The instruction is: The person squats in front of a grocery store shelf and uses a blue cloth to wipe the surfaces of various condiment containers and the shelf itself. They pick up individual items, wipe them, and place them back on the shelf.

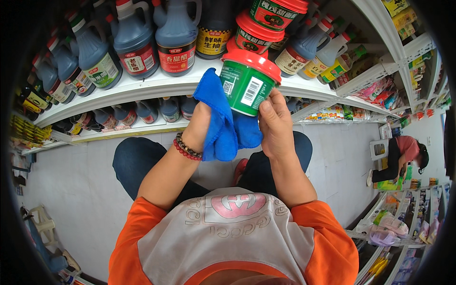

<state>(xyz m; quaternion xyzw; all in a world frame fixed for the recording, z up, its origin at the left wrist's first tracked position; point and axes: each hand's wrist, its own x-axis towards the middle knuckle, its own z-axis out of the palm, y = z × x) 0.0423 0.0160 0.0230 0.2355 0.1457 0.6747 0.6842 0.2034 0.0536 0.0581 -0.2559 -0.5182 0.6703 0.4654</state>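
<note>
A green plastic tub with a red lid (245, 83) is held up in front of the shelf, its barcode side facing me. My right hand (277, 123) grips the tub's lower right side, thumb in front. A blue cloth (218, 131) drapes over my left hand (199, 124), whose fingers it hides; the cloth lies against the tub's left side and under its base. Just behind, more red-lidded tubs (260, 30) are stacked at the shelf's front. Large handled bottles of dark sauce or vinegar (176, 39) stand to the left of the stack, others (301, 50) to its right.
The white shelf edge (142, 87) curves across in front of me, with a lower shelf of bottles (146, 112) beneath. At far right a person (402, 160) bends over by a white stool (378, 149). Packaged goods (392, 224) fill shelves at lower right; plastic chairs (44, 224) stand lower left.
</note>
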